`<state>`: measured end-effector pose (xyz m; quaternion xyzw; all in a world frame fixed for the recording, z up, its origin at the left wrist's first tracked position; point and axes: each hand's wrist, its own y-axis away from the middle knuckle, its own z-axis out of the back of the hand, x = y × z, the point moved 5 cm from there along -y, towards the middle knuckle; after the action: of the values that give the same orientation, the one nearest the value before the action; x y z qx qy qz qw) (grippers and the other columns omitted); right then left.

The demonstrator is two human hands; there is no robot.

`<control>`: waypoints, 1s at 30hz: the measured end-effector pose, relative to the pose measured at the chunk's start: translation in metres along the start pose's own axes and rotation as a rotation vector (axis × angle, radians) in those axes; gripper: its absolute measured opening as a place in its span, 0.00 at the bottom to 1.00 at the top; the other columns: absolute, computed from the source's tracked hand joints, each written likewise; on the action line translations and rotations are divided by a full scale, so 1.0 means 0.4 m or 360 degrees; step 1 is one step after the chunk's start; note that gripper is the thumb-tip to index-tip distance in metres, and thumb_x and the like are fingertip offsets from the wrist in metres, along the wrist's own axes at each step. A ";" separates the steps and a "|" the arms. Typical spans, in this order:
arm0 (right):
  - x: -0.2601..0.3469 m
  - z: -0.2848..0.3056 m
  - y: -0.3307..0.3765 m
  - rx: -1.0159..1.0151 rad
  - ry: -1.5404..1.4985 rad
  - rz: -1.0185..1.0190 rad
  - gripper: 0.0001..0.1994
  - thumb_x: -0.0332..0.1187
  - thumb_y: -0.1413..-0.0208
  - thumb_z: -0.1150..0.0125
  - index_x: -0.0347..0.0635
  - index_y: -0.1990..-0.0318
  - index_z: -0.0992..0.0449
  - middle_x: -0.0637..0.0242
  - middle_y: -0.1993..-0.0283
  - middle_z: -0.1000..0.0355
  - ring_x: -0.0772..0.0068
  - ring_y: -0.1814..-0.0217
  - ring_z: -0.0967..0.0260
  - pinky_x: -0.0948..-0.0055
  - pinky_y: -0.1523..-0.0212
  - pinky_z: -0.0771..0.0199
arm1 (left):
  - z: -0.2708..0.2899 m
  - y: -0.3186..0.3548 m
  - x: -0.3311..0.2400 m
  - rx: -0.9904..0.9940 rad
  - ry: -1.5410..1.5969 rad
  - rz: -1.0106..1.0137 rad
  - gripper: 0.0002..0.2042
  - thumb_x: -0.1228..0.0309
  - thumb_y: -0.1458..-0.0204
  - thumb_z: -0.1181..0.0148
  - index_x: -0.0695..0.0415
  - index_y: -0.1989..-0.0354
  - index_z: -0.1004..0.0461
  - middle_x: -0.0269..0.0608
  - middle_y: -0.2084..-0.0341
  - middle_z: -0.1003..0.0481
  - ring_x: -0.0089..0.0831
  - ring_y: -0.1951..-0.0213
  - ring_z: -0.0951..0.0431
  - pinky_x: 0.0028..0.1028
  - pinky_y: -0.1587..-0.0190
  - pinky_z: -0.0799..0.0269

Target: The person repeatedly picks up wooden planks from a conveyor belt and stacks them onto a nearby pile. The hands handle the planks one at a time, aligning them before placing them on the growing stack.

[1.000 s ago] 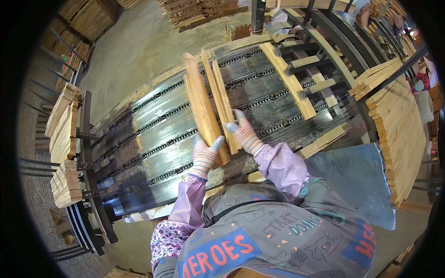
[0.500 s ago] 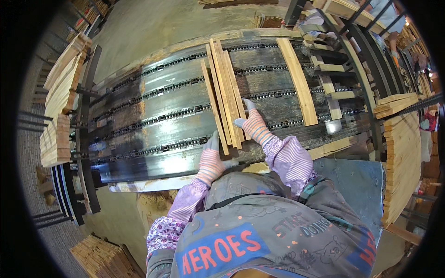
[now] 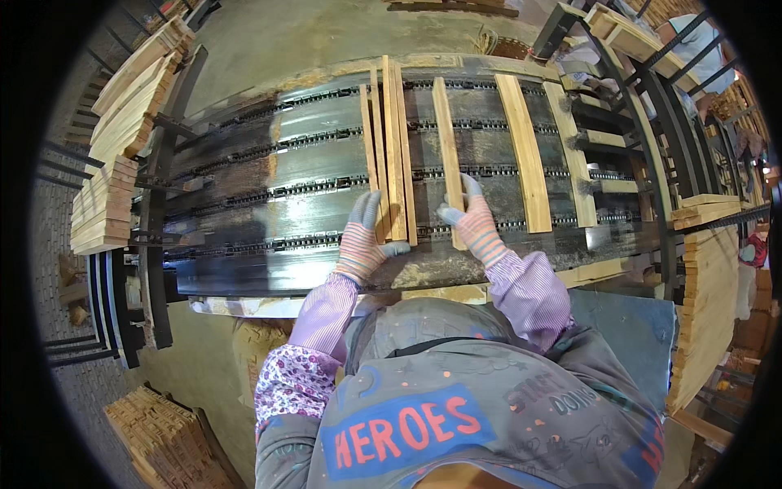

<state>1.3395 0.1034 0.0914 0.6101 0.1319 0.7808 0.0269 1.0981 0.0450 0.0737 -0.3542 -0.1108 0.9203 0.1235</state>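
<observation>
Both hands wear striped gloves with grey fingertips. My right hand (image 3: 479, 226) grips the near end of a single wooden strip (image 3: 445, 138), thumb on its left and fingers on its right. That strip lies apart from a narrow bundle of wooden strips (image 3: 393, 147) at the middle of the dark chain conveyor (image 3: 309, 196). My left hand (image 3: 360, 242) is closed around the bundle's near end, fingers along its left side and thumb reaching under the near ends. Farther right on the conveyor lie a wider wooden board (image 3: 524, 155) and another board (image 3: 572, 155).
Stacked boards (image 3: 114, 187) rest on a black rack at the left. More stacked boards (image 3: 707, 301) stand at the right, beside a metal frame (image 3: 643, 138). A wood pile (image 3: 167, 440) sits on the floor at lower left. Another person (image 3: 696, 49) is partly visible at upper right.
My right hand has moved right with one strip, separating it from the bundle. My left hand has slid up and slightly left along the strips. The view has shifted a little.
</observation>
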 end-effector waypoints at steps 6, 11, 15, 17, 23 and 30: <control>-0.024 0.063 0.042 -0.0051 -0.0053 -0.0009 0.41 0.26 0.48 0.29 0.46 0.26 0.42 0.56 0.48 0.26 0.65 0.49 0.27 0.64 0.46 0.23 | 0.058 -0.012 0.056 0.0192 0.0747 0.0505 0.75 0.39 0.73 0.16 0.63 0.21 0.59 0.63 0.24 0.50 0.51 0.23 0.48 0.42 0.22 0.50; -0.052 0.100 0.067 -0.0143 -0.0015 0.0112 0.39 0.27 0.47 0.30 0.40 0.27 0.41 0.61 0.43 0.28 0.69 0.45 0.29 0.69 0.43 0.25 | 0.054 -0.143 0.064 0.0192 0.0155 0.0927 0.70 0.47 0.62 0.17 0.60 0.20 0.65 0.71 0.28 0.44 0.58 0.26 0.42 0.41 0.24 0.44; -0.021 0.089 0.084 -0.0181 -0.0212 0.0117 0.40 0.26 0.50 0.27 0.42 0.28 0.39 0.65 0.52 0.27 0.72 0.51 0.28 0.69 0.46 0.24 | 0.060 -0.156 0.094 0.0229 0.0025 0.1210 0.60 0.66 0.59 0.18 0.51 0.19 0.56 0.61 0.31 0.35 0.59 0.37 0.27 0.40 0.33 0.30; 0.031 0.091 0.105 -0.0065 -0.0207 0.0161 0.36 0.27 0.46 0.31 0.42 0.29 0.39 0.64 0.50 0.28 0.72 0.50 0.28 0.73 0.48 0.24 | 0.116 -0.128 0.125 0.0128 0.0281 0.1136 0.58 0.67 0.57 0.20 0.51 0.19 0.55 0.60 0.30 0.36 0.55 0.36 0.27 0.38 0.32 0.31; -0.065 0.136 0.089 -0.0085 -0.0226 0.0096 0.42 0.26 0.47 0.31 0.33 0.25 0.46 0.58 0.47 0.28 0.70 0.51 0.28 0.70 0.53 0.22 | 0.474 0.009 -0.006 -0.0336 0.1415 0.1055 0.55 0.74 0.54 0.26 0.51 0.18 0.58 0.54 0.35 0.29 0.43 0.36 0.27 0.37 0.35 0.30; -0.130 0.133 -0.017 0.0006 -0.0198 0.0148 0.42 0.24 0.49 0.34 0.34 0.25 0.43 0.57 0.42 0.30 0.67 0.51 0.28 0.70 0.53 0.22 | 0.909 0.236 -0.185 -0.1306 0.1001 0.0354 0.56 0.74 0.54 0.25 0.46 0.19 0.57 0.51 0.39 0.26 0.39 0.39 0.25 0.38 0.38 0.27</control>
<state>1.4030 0.1088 0.0525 0.6630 0.1030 0.7415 -0.0024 0.8902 -0.1092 0.3557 -0.6420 -0.3813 0.6582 -0.0964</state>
